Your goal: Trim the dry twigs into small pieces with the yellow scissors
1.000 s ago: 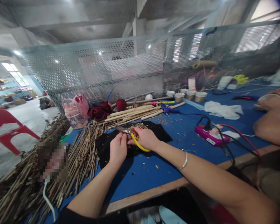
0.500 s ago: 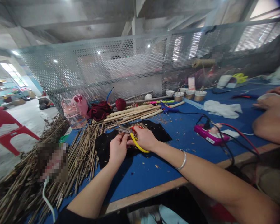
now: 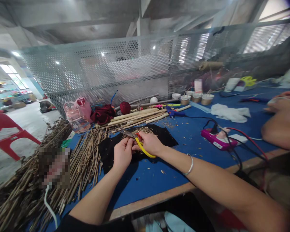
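My right hand [image 3: 149, 143] is closed around a pair of scissors [image 3: 145, 151] with yellow-coated handles. Their metal blades point up and to the left, over a black cloth [image 3: 165, 134]. Close beside the blades, my left hand [image 3: 123, 153] is closed, thumb and fingers pressed together; what it pinches is hidden or too small to name. The fingertips of both hands nearly meet. Behind them a small heap of plant clippings [image 3: 146, 130] lies on the cloth.
Dry stalks [image 3: 87, 154] are piled on the left. Pale sticks [image 3: 140, 115], a blue glue gun [image 3: 174, 112] and a pink bag [image 3: 77, 114] lie behind. A purple power strip [image 3: 218, 139] with cords, white gloves [image 3: 230, 112] and another person's arm [image 3: 280, 124] are at right.
The scissor handles in my right hand have swung slightly closer together. My left hand has barely moved.
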The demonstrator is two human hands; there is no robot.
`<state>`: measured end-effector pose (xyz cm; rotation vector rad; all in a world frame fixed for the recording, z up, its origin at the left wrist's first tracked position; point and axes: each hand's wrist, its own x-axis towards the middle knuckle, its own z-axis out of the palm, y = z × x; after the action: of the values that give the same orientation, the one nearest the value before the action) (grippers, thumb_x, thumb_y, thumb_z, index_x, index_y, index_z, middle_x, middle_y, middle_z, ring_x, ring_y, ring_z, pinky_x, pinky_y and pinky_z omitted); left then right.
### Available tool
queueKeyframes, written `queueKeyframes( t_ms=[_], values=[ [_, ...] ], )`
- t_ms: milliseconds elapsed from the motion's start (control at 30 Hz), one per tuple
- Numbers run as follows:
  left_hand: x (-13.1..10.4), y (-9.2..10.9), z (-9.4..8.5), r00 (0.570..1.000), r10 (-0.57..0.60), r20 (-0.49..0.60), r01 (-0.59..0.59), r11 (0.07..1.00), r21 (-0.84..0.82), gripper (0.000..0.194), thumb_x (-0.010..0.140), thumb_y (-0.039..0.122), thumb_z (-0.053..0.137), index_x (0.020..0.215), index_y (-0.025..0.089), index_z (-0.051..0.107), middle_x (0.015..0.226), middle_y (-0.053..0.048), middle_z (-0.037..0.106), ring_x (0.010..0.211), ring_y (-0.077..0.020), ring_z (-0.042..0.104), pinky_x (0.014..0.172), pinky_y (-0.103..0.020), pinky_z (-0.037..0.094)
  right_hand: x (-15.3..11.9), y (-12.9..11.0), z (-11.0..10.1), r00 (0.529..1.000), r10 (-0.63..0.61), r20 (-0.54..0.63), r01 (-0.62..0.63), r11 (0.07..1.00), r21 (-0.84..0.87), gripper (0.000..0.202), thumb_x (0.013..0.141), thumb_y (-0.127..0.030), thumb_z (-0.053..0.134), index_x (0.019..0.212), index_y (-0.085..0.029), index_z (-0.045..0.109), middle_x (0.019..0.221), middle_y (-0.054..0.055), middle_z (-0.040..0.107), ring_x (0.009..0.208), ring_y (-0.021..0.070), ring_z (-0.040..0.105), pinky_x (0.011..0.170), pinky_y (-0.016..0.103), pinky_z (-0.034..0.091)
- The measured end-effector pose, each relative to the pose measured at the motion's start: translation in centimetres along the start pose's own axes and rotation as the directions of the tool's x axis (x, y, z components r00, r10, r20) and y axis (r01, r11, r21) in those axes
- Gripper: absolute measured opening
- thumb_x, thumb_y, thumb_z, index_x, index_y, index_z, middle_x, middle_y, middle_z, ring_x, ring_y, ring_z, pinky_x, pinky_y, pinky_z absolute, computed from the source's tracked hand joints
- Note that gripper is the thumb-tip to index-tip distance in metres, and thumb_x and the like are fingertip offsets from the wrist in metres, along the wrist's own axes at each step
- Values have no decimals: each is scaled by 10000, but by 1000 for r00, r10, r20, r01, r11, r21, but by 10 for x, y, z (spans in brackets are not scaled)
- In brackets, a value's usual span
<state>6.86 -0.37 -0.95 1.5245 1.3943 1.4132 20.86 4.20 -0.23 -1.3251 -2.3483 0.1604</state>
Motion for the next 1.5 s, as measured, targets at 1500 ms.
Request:
queueKeyframes(
  t_ms=[1500],
  values=[
    [-1,-2,1,998,-46,46,49,997,-65,313,801,413,460,887,153,612,712,-28,634,526,-115,547,447,-197,438,1,2,-3,999,38,35,-36,998,-48,591,637,-734,489,895,-202,496,777,55,643,723,215,616,569,253,343]
  ],
)
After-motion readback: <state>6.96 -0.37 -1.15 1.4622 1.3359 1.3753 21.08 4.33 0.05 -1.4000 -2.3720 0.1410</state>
